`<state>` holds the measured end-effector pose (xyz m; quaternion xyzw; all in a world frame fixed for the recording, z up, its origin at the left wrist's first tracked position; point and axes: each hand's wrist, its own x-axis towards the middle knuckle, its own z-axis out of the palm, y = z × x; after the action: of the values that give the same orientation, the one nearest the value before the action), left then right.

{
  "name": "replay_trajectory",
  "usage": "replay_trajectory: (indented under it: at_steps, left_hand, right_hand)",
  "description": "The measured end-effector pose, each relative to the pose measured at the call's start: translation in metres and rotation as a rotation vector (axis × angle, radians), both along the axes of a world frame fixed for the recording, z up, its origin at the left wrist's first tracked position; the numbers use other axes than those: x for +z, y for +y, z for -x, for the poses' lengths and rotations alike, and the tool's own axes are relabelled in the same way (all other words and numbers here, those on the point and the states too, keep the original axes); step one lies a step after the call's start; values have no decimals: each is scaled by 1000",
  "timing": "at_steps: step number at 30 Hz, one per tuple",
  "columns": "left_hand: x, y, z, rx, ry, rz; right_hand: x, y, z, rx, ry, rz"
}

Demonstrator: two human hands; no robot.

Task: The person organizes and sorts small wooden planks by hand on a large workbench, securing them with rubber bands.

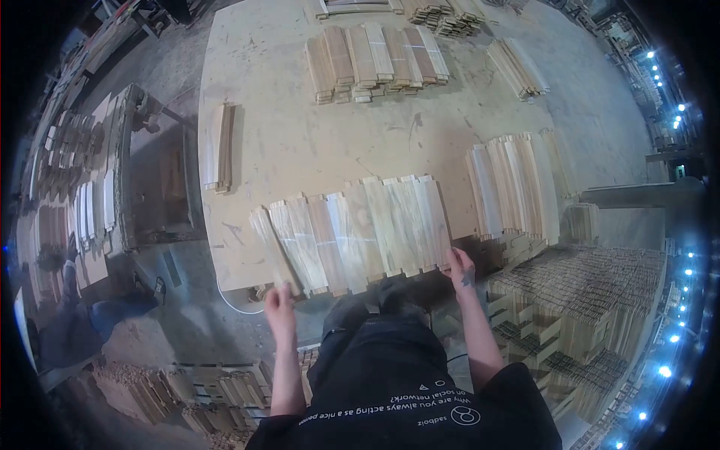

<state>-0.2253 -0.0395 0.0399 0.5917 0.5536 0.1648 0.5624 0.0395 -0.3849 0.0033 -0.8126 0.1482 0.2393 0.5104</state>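
Observation:
A row of light wooden slats (352, 232) lies side by side along the near edge of the large board-topped table (277, 142). My left hand (280, 304) is at the row's near left corner, its fingers closed at the end of the leftmost slat; what they hold is too small to make out. At the near right corner, my right hand (460, 268) touches the end of the rightmost slat, with its fingers partly hidden and their grip unclear.
More slats stand grouped at the back (375, 60), at the right (514, 184) and at the left (220, 146) of the table. Large stacks of wood (577, 300) fill the lower right. Another person (82, 315) is at the far left.

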Motion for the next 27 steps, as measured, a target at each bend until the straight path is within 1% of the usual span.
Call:
replay_trajectory:
  at_steps: [1,3,4,5,7,8,9,10,12,13,16,17,20,21,25,26,27]
  left_hand:
    - [-2,-5,-7,-50,39,-81]
    - [0,-1,-4,17,-8,148]
    - [12,0,-10,48,-33,264]
    - [29,-4,-13,75,-124,318]
    - [16,-12,-12,36,-95,297]
    - [8,-17,-12,19,-80,285]
    - [4,-27,-23,41,-145,246]
    - [6,-25,-24,54,-162,330]
    - [14,-22,-24,77,-197,504]
    - [21,-22,-24,91,-244,494]
    - [10,-32,-28,-50,-30,396]
    - [4,-39,-34,-106,-67,412]
    - [21,-44,-42,-6,-211,595]
    - [30,-44,-42,13,-222,613]
    - [9,-68,-62,-52,-70,538]
    - [9,-68,-59,-40,-134,603]
    - [22,-67,-65,-30,-203,666]
  right_hand:
    - [-4,0,-5,9,30,-22]
    - [-11,-5,-13,88,15,21]
    - [-11,-8,-16,124,6,45]
    - [-12,-12,-17,160,-35,40]
    - [-7,-13,-19,235,-116,30]
    - [-6,-12,-20,206,-64,29]
    - [-1,-8,-20,175,-14,26]
    - [4,-5,-20,144,37,25]
    - [15,-3,-19,152,30,-7]
    - [20,-2,-19,157,29,-24]
    - [27,4,-20,142,57,-51]
    - [23,3,-18,148,44,-60]
    - [14,-2,-21,171,3,-62]
    - [16,-2,-21,187,2,-48]
    - [29,9,-20,203,-1,-78]
    - [27,9,-18,215,5,-81]
    - [26,9,-21,225,6,-84]
